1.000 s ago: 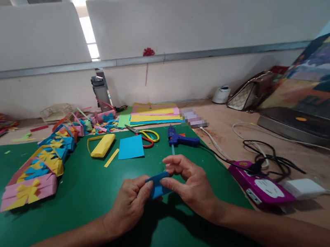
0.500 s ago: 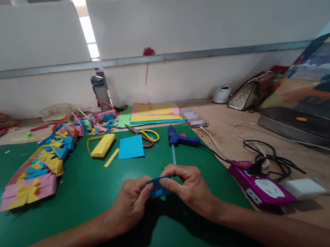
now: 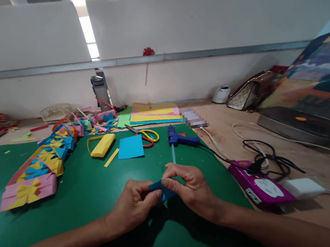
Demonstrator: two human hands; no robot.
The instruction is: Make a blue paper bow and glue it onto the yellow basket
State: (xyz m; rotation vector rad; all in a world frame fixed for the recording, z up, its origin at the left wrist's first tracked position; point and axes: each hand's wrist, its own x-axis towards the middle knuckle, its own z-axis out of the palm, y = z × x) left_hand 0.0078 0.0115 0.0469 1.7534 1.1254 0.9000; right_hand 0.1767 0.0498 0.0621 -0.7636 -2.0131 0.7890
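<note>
Two hands in view, both occupied. Left hand [image 3: 133, 201] pinches one end of a folded blue paper [image 3: 167, 193] between thumb and fingers; right hand [image 3: 193, 185] grips the other end, thumb on the near face. The piece sits between them, above the green mat [image 3: 83, 220] on the table [image 3: 325, 223], near its front edge. Underside fingers hidden.

Handling, as judged: very light, dry, fairly stiff along its creases but easily dented or torn. Best hold: fingertips at both ends, on the folded edges, little pressure mid-panel.

Count: one flat blue sheet [image 3: 130, 147]; one yellow strip [image 3: 111, 158]; one plain yellow paper basket [image 3: 103, 145], handle to its left; one pair of scissors [image 3: 143, 135]; one blue glue gun [image 3: 181, 138], with one glue stick [image 3: 173, 154] protruding; one purple power strip [image 3: 264, 185]. Decorated paper baskets [image 3: 53, 156], at left, overlap: several, exact number unclear.
</note>
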